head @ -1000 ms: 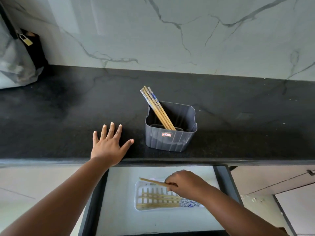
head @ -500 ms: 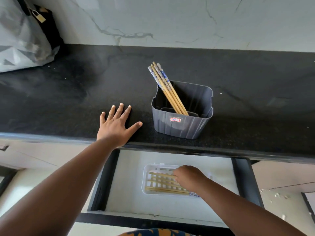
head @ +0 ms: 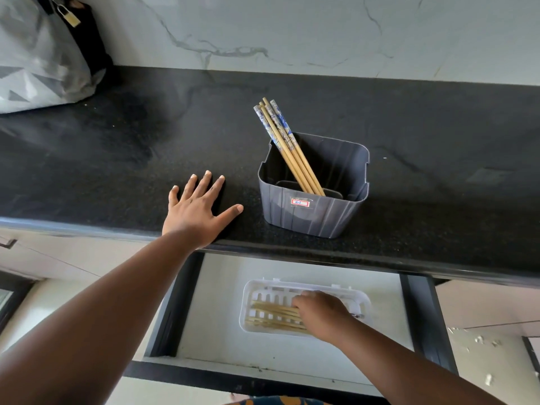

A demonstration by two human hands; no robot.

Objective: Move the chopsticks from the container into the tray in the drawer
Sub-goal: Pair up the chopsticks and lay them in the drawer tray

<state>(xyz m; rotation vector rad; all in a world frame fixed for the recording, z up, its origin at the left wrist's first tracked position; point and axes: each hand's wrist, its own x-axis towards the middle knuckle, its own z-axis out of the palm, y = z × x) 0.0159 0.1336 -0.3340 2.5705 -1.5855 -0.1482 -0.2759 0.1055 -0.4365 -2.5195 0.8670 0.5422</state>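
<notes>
Fingers (head: pixel 204 185) of the left hand (head: pixel 198 213) lie straight and spread, flat on the black surface (head: pixel 117 159) at centre left of the frame, holding nothing, with the thumb pointing toward the grey container (head: pixel 314 211) just to its right but not touching it. In the upper left corner a grey bag (head: pixel 41 62) with one small brass padlock (head: pixel 69 16) sits against the marble wall (head: pixel 292 30).

One container stands on the surface at centre frame, open-topped, with a small red-edged label on its near wall. Inside it, chopsticks (head: pixel 287 149) lean together as a bundle of about four or five; the exact count is hard to tell where they overlap. Their long axis runs diagonally, blue-patterned ends up toward the upper left, plain bamboo tips down at the container's near right.

Below the surface edge, one drawer (head: pixel 210 302) is pulled open in the lower centre. One white slotted tray (head: pixel 263 286) lies on its pale floor, holding several more chopsticks (head: pixel 271 315) laid flat, their long axis running left to right. The right hand (head: pixel 321 315) rests over the right part of these, covering their ends; its fingers bend down onto the sticks, but whether they grasp one I cannot tell.
</notes>
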